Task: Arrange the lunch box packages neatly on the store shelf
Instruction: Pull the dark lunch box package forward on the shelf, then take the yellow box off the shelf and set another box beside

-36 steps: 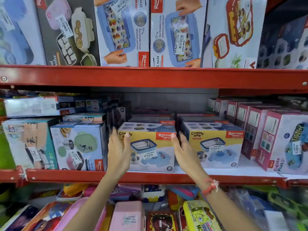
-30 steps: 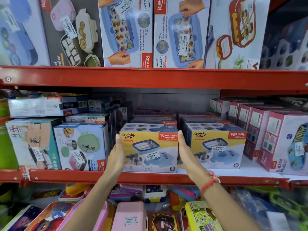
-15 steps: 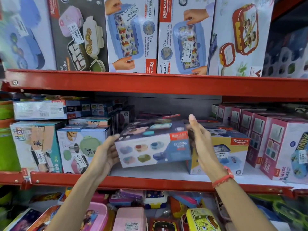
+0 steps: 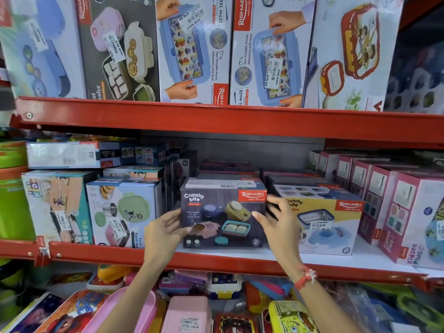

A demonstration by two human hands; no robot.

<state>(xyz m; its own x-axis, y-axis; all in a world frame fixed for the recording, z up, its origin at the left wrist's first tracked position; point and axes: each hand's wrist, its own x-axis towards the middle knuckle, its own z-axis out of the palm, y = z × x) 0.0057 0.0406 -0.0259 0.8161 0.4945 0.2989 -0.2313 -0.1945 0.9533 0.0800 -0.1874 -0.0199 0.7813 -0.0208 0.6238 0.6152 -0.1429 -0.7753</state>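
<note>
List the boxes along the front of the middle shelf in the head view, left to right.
Kids box → green lunch box package → dark Crunchy Bite box, with the left hand and right hand at its sides → yellow Crunchy Bite box → pink Kidzee Plus box.

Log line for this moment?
stage: placing | left hand: on Crunchy Bite box | right hand: blurred beside it | box: on middle shelf
</note>
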